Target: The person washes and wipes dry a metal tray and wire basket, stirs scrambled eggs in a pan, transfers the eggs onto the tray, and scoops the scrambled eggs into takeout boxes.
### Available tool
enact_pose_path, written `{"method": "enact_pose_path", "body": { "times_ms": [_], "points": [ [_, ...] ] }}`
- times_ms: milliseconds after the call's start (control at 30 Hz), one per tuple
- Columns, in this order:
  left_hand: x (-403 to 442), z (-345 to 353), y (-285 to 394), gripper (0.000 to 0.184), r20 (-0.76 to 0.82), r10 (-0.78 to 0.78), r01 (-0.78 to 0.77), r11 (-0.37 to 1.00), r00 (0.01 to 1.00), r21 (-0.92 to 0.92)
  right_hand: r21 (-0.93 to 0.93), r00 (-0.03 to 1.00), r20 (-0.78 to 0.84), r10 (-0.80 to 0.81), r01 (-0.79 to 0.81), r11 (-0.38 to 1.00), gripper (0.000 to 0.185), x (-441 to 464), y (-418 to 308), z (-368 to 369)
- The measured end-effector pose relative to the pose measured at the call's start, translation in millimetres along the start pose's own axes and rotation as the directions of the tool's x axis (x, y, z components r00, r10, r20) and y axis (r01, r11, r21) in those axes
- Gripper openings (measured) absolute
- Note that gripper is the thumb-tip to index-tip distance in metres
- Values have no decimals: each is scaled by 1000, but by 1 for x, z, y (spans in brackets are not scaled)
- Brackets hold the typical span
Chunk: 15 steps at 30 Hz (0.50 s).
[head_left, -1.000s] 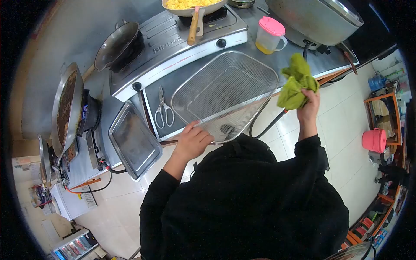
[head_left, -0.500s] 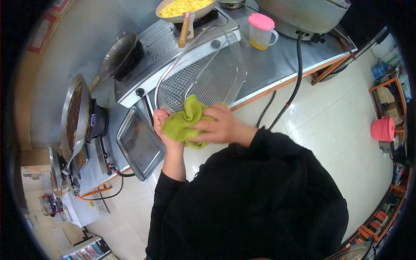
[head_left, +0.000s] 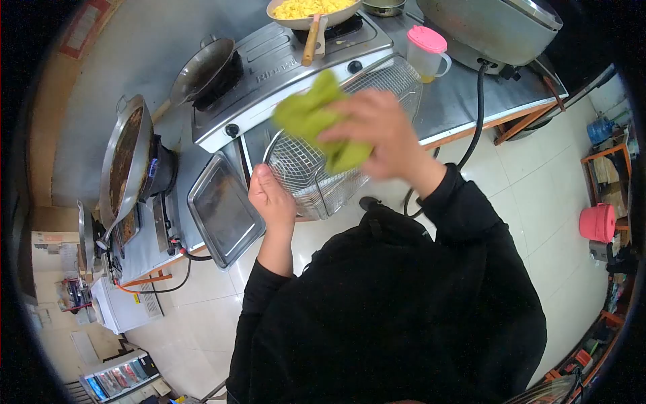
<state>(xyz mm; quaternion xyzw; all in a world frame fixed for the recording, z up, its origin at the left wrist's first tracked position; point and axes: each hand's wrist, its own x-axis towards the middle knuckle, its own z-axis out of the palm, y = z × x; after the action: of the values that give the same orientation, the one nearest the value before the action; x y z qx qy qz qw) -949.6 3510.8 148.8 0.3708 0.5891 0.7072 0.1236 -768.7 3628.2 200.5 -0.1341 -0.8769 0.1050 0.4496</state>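
A wire mesh basket (head_left: 299, 163) is tilted over the counter's front edge. My left hand (head_left: 272, 198) grips its near left rim, thumb up. Over the basket, my right hand (head_left: 380, 135) is closed on a crumpled green cloth (head_left: 306, 111), somewhat blurred. The cloth covers part of the basket's rim and mesh; whether it touches the metal there is hard to tell. Left of my left hand lies a rectangular metal tray (head_left: 225, 210). Behind the basket's far end stands a clear jug with a pink lid (head_left: 426, 40).
A two-burner stove (head_left: 282, 67) holds a pan of yellow food (head_left: 313, 8) and a dark wok (head_left: 202, 71). Another large wok (head_left: 128, 161) sits on a burner at the left. A big metal pot (head_left: 491, 30) and a black hose (head_left: 479, 114) are at the right.
The basket has been lifted and tilted from its earlier flatter position. My right hand brought the cloth in from the right to my left hand, then moved up and right over the basket.
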Motion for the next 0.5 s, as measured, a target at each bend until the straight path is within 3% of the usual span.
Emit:
{"method": "enact_pose_path", "body": {
  "times_ms": [67,133,167,200,267,300,367,433,500],
  "points": [
    [2,-2,7,35,-52,-9,13,998,999,69,-116,974,-141,180,-197,974,34,-12,54,-3],
    [4,-2,4,35,-86,-21,23,1000,996,16,-141,885,-348,309,-375,916,31,-43,119,1],
    [4,-2,2,36,-101,-28,27,1000,994,-11,375,696,-394,600,-475,796,31,-51,126,14],
    [3,-3,-1,36,-119,-56,60,998,991,28,795,470,-255,845,-396,460,31,-62,130,30],
    [3,-3,-7,36,-143,-100,116,987,985,107,663,267,-469,842,-523,536,32,-86,128,76],
    [4,1,-11,37,-157,-89,102,992,984,78,548,258,-510,821,-638,541,34,-100,115,98],
    [-3,1,-19,38,-192,-85,94,995,978,36,574,341,-436,833,-607,549,37,-126,74,141],
    [-6,-3,-28,40,-234,-81,107,989,969,98,263,690,-373,620,-562,784,41,-132,7,144],
    [-7,-2,-22,40,-234,-125,150,984,964,92,292,771,-304,560,-484,825,42,-137,-6,141]
  ]
}}
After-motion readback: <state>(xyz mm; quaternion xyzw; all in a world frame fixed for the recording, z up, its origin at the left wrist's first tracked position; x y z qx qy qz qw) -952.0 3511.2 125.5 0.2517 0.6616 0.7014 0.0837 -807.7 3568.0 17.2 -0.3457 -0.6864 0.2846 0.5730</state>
